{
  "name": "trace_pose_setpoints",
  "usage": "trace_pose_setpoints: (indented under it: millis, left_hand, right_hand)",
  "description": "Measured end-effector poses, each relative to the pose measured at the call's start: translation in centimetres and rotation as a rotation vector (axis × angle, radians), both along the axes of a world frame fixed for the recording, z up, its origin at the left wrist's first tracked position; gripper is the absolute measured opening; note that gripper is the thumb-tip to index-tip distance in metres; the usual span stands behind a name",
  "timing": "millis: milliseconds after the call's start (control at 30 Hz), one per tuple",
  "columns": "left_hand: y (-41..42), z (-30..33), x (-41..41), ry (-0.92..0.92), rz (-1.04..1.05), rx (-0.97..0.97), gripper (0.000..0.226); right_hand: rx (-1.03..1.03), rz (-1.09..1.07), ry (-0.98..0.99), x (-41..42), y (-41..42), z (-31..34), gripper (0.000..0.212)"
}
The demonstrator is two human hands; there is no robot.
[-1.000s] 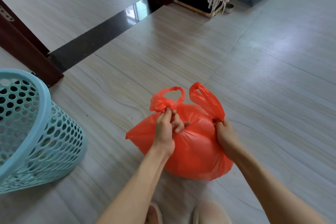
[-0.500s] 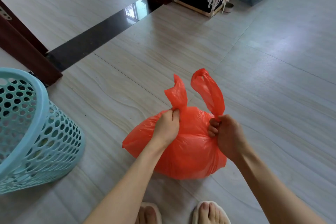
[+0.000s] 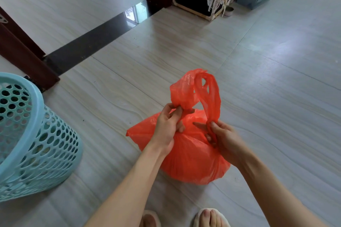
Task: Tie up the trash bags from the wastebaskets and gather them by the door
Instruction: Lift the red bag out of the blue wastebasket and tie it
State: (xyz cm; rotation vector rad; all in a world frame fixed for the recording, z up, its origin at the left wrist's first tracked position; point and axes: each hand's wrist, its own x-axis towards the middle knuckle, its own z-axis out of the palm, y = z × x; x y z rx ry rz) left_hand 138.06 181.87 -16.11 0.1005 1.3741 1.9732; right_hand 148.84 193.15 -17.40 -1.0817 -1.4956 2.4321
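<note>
Red-orange plastic trash bag [image 3: 191, 158], thin and translucent, full and rounded, sits on the floor in front of the person's feet. Its two handle loops stick up from the top, untied: left handle [image 3: 181, 92] bunched and crumpled, right handle [image 3: 212, 97] an open loop, leaning toward each other and touching near the tips. A corner of the bag sticks out flat to the left. Teal perforated wastebasket [image 3: 35, 138], round, tilted, stands well apart at the left edge, near the door frame.
</note>
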Motion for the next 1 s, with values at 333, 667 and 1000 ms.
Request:
trace_pose_setpoints:
  millis: [333, 667, 1000]
  left_hand:
    - [0.4, -1.9, 0.0, 0.494, -0.051, -0.393, 0.028]
    - [0.2, -1.9, -0.1, 0.719, -0.457, -0.404, 0.018]
    - [-2.8, -1.5, 0.9, 0.994, -0.444, -0.457, 0.026]
  right_hand:
    - [-0.103, 0.028, 0.027, -0.2, 0.2, 0.5, 0.021]
    - [-0.313, 0.035, 0.198, -0.7, 0.9, -0.1, 0.049]
    - [0.659, -0.187, -0.144, -2.7, -1.9, 0.4, 0.029]
